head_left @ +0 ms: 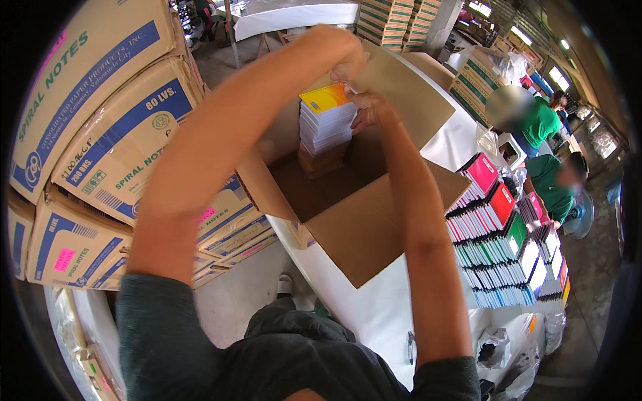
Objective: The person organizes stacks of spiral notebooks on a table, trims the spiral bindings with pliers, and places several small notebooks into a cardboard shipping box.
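Note:
A tall stack of spiral notebooks (326, 127) stands inside an open cardboard box (354, 234), toward its far side. The top notebook has a yellow-orange cover (324, 98). My left hand (346, 59) arches over from the left, bent down at the stack's far right corner; its fingers are blurred and partly hidden. Along the right side of the stack, my right hand (366, 109) grips the notebooks' edges, its fingers bent against them. The box's brown floor shows in front of the stack, and its flaps are folded outward.
Closed cartons (120, 144) are piled high on my left. On the white-covered table (361, 301), stacks of notebooks (495, 240) in several colours stand to the right, beside clear plastic bags (515, 347) and a pen (410, 347). Two people in green shirts (545, 184) are at the far right.

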{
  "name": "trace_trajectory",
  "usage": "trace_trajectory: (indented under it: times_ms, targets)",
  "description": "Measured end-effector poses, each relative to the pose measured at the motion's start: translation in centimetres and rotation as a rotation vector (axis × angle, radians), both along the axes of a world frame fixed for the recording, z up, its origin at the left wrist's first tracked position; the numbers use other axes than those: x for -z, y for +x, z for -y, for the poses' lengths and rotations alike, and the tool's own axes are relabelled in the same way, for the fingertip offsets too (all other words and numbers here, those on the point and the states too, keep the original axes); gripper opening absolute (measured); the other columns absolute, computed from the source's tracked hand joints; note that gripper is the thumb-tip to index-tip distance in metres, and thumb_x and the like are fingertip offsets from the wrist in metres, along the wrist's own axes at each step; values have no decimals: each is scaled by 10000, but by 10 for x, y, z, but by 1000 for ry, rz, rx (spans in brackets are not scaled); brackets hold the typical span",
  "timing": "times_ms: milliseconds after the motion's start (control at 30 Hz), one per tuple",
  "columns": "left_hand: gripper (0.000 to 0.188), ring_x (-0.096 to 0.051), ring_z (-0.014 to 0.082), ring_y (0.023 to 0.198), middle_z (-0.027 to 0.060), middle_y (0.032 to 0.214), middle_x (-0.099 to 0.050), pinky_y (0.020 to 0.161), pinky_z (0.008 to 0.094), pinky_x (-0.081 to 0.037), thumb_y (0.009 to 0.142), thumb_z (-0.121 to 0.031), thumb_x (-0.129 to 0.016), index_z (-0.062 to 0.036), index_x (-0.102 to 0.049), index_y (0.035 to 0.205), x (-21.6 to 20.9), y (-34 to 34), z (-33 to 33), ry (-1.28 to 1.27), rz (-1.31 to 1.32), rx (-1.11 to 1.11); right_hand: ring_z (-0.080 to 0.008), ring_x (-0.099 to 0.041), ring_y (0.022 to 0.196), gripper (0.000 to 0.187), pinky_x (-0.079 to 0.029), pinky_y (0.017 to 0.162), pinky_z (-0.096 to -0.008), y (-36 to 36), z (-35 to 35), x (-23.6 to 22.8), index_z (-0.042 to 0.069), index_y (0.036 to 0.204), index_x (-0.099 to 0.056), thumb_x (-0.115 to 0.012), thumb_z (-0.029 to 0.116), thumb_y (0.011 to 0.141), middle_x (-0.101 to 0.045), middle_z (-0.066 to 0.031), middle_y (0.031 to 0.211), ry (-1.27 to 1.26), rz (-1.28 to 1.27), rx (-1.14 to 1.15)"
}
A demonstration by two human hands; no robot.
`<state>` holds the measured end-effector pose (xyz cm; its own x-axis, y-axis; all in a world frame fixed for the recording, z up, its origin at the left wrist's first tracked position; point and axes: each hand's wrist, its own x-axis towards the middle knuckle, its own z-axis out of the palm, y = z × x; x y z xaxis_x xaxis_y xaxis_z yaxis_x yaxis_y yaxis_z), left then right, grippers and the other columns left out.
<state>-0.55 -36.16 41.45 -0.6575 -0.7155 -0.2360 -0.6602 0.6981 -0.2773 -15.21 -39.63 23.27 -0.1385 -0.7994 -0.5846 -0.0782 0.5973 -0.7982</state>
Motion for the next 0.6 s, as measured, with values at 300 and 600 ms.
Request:
trace_trajectory:
  times_ms: [300,600]
  targets:
    - [258,-674,290,973,183,1060,-692,825,416,-527,698,-116,-665,-72,-732,943,83,52,55,153,159,-328,-623,-234,1312,789,-287,958,-775,53,2,23,91,1510,-74,-509,460,966,-168,-357,1500,-15,498,222]
    - [270,-674,279,952,154,1052,-696,828,398,-523,704,-106,-665,-94,-727,966,100,59,54,267,152,-406,-549,-560,1072,661,-481,871,-660,39,22,25,24,1436,-281,-371,513,1000,-480,-368,1290,-60,186,113]
